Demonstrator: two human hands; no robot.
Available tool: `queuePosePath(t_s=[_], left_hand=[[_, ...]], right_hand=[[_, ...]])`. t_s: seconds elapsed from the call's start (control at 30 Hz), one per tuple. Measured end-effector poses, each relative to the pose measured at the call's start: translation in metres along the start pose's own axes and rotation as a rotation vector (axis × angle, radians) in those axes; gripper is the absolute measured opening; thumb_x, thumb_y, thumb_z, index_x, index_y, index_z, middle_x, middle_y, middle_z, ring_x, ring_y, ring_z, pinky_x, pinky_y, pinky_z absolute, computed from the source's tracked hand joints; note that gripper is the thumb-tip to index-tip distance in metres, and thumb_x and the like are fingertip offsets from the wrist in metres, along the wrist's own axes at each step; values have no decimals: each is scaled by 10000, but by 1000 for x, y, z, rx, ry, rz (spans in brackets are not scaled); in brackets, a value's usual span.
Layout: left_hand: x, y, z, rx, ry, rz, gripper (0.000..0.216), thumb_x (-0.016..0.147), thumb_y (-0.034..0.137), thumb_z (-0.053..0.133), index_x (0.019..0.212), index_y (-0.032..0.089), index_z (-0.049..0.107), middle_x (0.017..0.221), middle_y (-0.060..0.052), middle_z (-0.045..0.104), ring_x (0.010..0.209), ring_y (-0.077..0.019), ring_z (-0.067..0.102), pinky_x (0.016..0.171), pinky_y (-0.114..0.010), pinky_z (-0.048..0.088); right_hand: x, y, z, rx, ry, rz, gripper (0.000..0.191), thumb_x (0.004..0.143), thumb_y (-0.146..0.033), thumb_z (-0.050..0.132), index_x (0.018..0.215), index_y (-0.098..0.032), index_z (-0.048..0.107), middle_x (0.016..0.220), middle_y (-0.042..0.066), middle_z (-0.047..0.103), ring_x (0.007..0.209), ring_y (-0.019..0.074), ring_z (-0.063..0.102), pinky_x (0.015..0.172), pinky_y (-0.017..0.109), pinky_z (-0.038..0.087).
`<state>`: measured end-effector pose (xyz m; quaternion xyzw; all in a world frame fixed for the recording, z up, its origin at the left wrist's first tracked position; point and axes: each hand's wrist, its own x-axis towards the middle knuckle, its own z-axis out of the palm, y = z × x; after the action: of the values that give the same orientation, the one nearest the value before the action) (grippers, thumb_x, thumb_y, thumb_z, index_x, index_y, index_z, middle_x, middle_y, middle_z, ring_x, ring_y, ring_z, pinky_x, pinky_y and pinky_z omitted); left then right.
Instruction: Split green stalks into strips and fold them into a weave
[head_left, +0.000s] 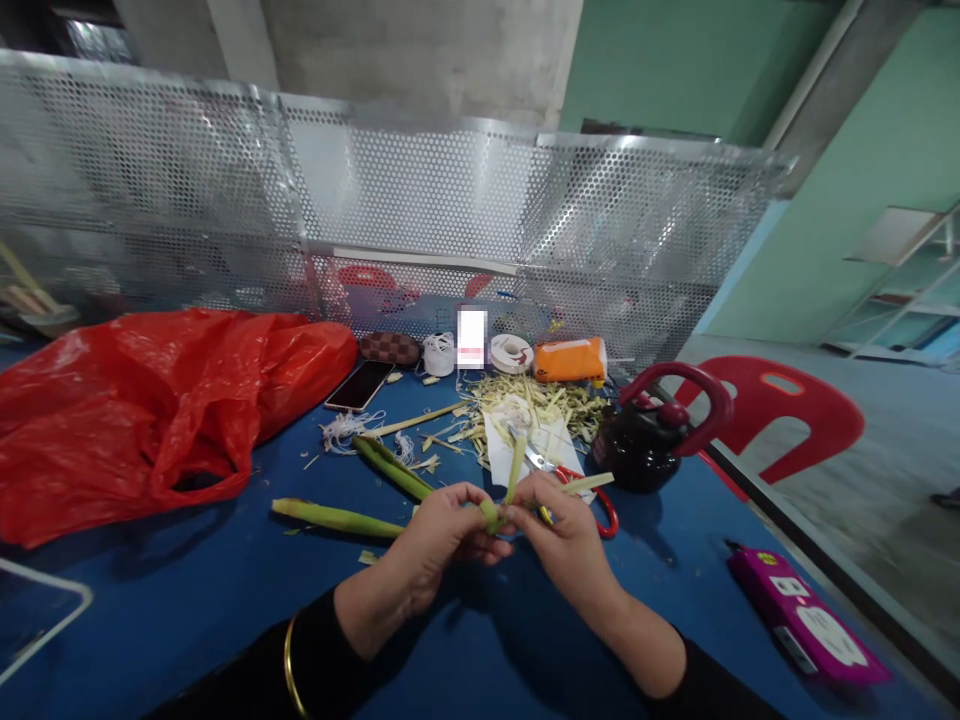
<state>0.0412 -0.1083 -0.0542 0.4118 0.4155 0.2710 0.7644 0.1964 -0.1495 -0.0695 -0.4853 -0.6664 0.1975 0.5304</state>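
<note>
Both hands meet over the blue table point(225, 610). My left hand point(439, 535) and my right hand point(559, 530) pinch a folded green leaf strip point(501, 500) between their fingertips; one end of the strip sticks upward and another points right. Two long green leaves point(337, 518) point(390, 465) lie just left of my left hand. Red-handled scissors point(577, 480) rest on the table behind my right hand, partly hidden by it.
A red plastic bag point(150, 410) fills the left. Leaf trimmings point(540, 405), white paper, a phone point(360, 385), tape roll point(511, 353), orange packet point(571, 360) and dark kettle point(645, 440) stand behind. A purple box point(802, 615) lies right. Perforated metal screen point(420, 220) at the back.
</note>
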Motion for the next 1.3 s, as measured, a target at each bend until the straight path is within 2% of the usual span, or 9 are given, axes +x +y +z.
queuePosePath(t_s=[0.13, 0.3, 0.53, 0.7, 0.83, 0.97, 1.07, 1.3], left_hand=[[2, 0, -3, -69, -99, -19, 217, 734, 258, 719, 856, 108, 622, 848, -119, 731, 624, -125, 678, 584, -195, 517], [1, 5, 0, -190, -236, -21, 236, 747, 167, 653, 966, 81, 663, 895, -126, 721, 780, -174, 701, 720, -237, 533], [-3, 0, 3, -69, -97, 81, 231, 672, 215, 730, 866, 139, 629, 794, -61, 720, 766, -196, 694, 744, -294, 523], [-2, -4, 6, 57, 17, 194, 391, 608, 332, 796, 926, 117, 720, 856, -76, 731, 675, -142, 651, 662, -238, 491], [-1, -8, 8, 40, 29, 259, 429, 581, 360, 800, 939, 130, 746, 878, -75, 732, 674, -145, 636, 656, -238, 477], [1, -12, 10, -2, 46, 285, 414, 519, 343, 827, 858, 119, 752, 752, -48, 704, 656, -147, 606, 643, -241, 470], [-1, -12, 11, 13, 81, 286, 358, 545, 332, 810, 815, 103, 753, 694, -40, 680, 617, -132, 570, 611, -232, 453], [-4, -7, 11, 20, 102, 320, 251, 602, 291, 773, 780, 115, 761, 714, -43, 683, 624, -123, 562, 616, -223, 443]], right_hand=[[-1, 0, 1, -15, 45, 6, 135, 837, -150, 599, 710, -196, 588, 689, -12, 578, 679, 144, 535, 648, 256, 401], [2, 0, -1, -44, 131, 60, 171, 845, -207, 605, 680, -191, 568, 671, -17, 548, 647, 137, 511, 619, 251, 389], [2, 0, 1, -52, 122, 92, 122, 817, -167, 595, 696, -187, 592, 693, -10, 589, 673, 142, 550, 666, 253, 405], [-1, 4, 3, -85, 132, 116, 117, 802, -214, 615, 688, -190, 618, 682, -5, 609, 670, 154, 556, 659, 257, 413], [-3, 3, 6, -90, 157, 184, 130, 802, -260, 620, 692, -191, 620, 673, -3, 615, 658, 160, 554, 630, 256, 415], [-4, -2, 10, -95, 215, 238, 140, 785, -293, 639, 705, -191, 585, 657, -5, 606, 644, 165, 549, 622, 261, 423], [-4, -3, 12, -119, 227, 231, 163, 780, -307, 645, 699, -193, 562, 649, -9, 589, 633, 165, 536, 610, 264, 421], [-6, -2, 11, -117, 180, 191, 163, 842, -327, 592, 757, -188, 599, 702, 16, 635, 678, 181, 579, 650, 287, 459]])
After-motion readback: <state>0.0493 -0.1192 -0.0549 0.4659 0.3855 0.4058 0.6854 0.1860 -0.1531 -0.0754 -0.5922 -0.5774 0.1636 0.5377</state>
